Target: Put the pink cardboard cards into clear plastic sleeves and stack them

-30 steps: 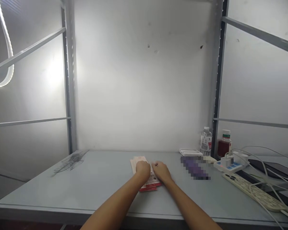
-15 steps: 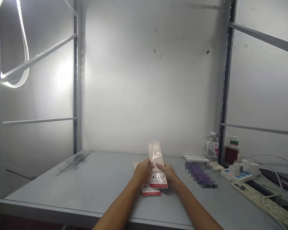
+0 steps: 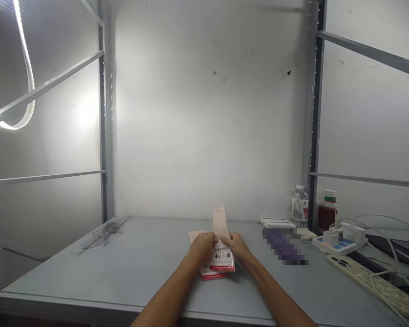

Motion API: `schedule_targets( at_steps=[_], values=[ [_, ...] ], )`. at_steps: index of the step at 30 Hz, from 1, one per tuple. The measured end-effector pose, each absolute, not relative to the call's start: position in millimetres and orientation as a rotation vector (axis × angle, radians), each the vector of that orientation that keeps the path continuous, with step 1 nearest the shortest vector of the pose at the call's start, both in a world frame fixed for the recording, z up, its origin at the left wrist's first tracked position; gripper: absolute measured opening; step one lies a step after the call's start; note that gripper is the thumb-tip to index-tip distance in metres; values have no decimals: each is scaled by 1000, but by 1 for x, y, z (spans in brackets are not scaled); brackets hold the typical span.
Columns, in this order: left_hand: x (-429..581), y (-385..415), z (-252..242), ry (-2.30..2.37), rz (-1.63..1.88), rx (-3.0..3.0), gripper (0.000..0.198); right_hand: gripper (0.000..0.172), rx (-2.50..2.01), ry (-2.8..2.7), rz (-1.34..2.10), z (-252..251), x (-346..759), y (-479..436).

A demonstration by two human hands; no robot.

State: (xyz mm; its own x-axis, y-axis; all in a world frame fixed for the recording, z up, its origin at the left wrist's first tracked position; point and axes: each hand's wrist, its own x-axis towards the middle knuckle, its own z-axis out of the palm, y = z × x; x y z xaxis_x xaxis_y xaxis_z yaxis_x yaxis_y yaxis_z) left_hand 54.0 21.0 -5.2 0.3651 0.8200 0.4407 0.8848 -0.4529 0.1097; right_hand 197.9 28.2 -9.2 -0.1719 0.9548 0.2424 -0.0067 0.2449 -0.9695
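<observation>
Both of my hands hold a slim pale pink ruler-set packet (image 3: 221, 258) in clear film, with dark print and a red band along its bottom edge. My left hand (image 3: 201, 246) pinches its left side near the middle. My right hand (image 3: 240, 247) grips the right side, its thumb lying across the front. The packet's upper part tilts back and stands up above the fingers. Under it on the table lies a second, similar packet (image 3: 214, 275), mostly covered by my left hand and the held packet.
The grey table (image 3: 139, 263) meets a white wall at the back. On the right are a blurred purple item (image 3: 283, 245), a water bottle (image 3: 300, 206), a dark red bottle (image 3: 328, 213), a power strip (image 3: 336, 245), cables and a patterned phone case (image 3: 371, 284). Black scribble-like marks (image 3: 104, 234) show at left.
The held packet's upper part now looks narrower and more angled, with the shine on its film gone. Both hands sit slightly lower on it. The whole view has shifted slightly.
</observation>
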Motion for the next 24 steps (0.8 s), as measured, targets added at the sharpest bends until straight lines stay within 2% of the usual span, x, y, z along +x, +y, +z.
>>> schedule_targets(
  at_steps=[9,18,24],
  values=[
    [55,20,-3,-1594,-708,-2485,26,23,-882,-1518,1123,-11,200,26],
    [52,27,-6,-1890,-1228,-2385,23,28,-819,-1422,1147,-16,191,30],
    [44,30,-6,-1883,-1803,-2361,40,36,-766,-1340,1266,-21,196,36]
  ],
)
